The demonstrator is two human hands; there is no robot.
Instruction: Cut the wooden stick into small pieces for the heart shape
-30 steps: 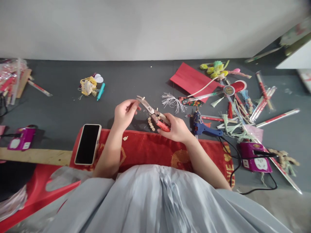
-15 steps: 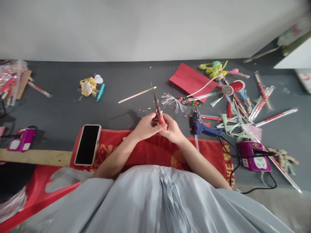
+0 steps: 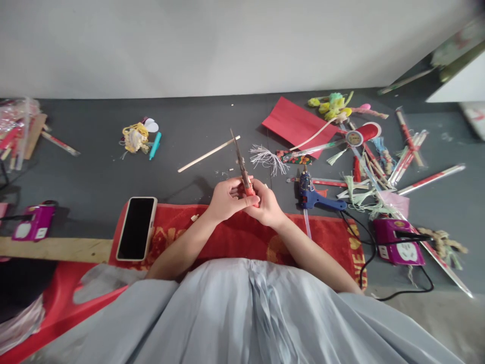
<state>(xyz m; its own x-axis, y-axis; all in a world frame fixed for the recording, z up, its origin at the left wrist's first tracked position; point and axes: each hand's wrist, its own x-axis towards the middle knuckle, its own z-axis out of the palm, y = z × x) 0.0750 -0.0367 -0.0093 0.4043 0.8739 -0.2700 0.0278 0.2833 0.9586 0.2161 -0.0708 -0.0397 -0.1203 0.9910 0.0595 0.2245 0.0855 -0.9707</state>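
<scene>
While the flat grey table (image 3: pixel 98 177) carries a red patterned towel (image 3: pixel 227 235), the left hand (image 3: pixel 226 201) and the right hand (image 3: pixel 268 205) together grip the red-handled metal shears (image 3: pixel 244 174) (blades pointing away). Near their tips lies one straight pale wooden stick (image 3: pixel 206 155).

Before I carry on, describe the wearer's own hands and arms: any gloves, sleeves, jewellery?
The left hand and right hand are ungloved, and I can make out no rings, watch or bracelet. Both forearms are bare, with no sleeve or cuff on them. A loose, pale blue-grey garment, gathered at the middle, hides the rest; its sleeves, if any, can't be told.
</scene>
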